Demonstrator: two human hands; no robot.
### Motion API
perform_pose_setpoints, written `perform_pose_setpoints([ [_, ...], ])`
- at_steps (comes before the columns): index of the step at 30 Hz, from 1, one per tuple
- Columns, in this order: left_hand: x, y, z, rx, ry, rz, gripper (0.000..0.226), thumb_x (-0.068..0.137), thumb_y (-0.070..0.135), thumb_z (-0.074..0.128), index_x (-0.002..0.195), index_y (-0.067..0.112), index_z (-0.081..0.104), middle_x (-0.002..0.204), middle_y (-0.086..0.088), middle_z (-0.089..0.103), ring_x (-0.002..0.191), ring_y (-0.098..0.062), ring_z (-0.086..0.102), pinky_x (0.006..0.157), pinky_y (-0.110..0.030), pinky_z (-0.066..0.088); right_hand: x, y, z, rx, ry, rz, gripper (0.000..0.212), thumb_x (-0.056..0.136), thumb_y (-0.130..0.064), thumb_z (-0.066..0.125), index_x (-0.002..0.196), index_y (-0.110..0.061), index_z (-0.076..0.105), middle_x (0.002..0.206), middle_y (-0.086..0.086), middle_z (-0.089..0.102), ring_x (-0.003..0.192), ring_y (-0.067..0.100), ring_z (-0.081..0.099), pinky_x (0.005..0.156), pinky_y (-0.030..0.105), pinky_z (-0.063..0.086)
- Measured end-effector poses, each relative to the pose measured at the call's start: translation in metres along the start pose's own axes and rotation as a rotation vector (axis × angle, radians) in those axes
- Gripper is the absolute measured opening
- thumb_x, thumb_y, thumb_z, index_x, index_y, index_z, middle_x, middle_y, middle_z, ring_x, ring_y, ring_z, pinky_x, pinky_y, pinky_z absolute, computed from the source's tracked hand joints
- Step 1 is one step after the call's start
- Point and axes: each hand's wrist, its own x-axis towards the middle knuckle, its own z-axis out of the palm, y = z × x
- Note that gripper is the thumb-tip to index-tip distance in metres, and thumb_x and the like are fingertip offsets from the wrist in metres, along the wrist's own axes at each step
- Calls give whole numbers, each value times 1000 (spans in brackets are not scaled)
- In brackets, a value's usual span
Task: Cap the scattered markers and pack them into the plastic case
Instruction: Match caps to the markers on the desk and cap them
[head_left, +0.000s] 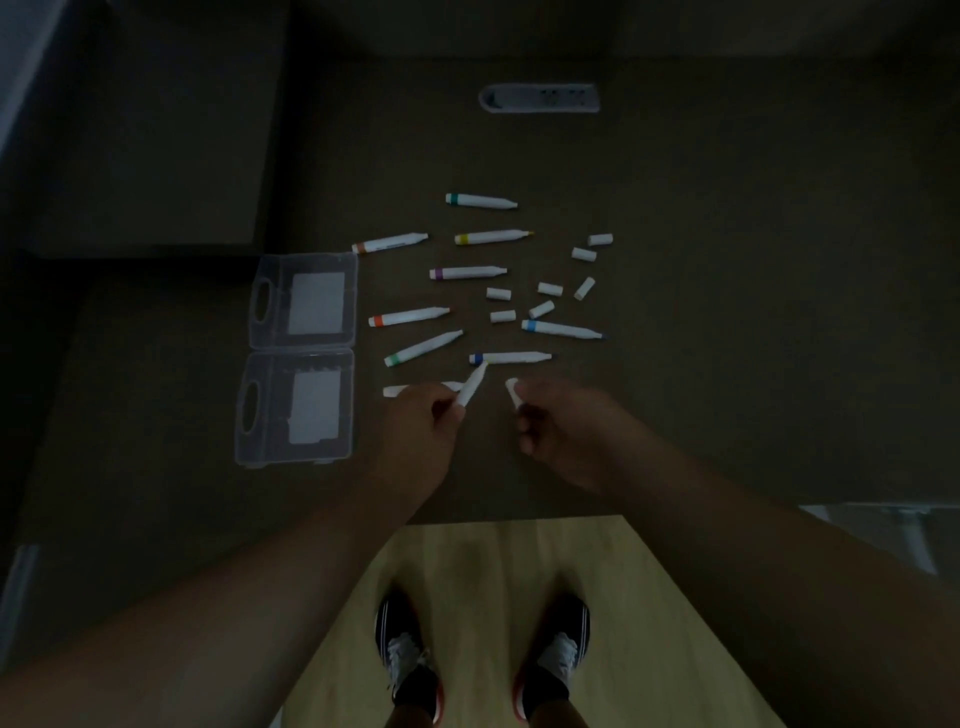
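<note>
Several uncapped white markers (467, 272) with coloured end bands lie scattered on the dark table (727, 364). Several loose white caps (549, 289) lie to their right. The clear plastic case (301, 353) lies open flat at the left, both halves up. My left hand (415, 431) grips a white marker (471, 389) with its tip pointing up and to the right. A short way to the right, my right hand (561, 431) pinches a white cap (513, 391). Marker tip and cap are apart. Another marker (395, 389) lies partly hidden behind my left hand.
A grey power strip (540, 97) sits at the far middle of the table. The table's near edge runs just below my hands, with a pale wooden floor (493, 571) and my shoes (410, 660) under it. The scene is dim.
</note>
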Motion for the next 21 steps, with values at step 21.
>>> perform_pose_setpoints([
  [21, -4, 29, -18, -843, -199, -319, 11, 96, 21, 56, 104, 19, 64, 106, -7, 66, 99, -24, 61, 79, -35, 51, 5, 11, 10, -444, 180, 30, 13, 93, -24, 63, 102, -14, 62, 94, 5, 61, 82, 14, 57, 70, 28, 51],
])
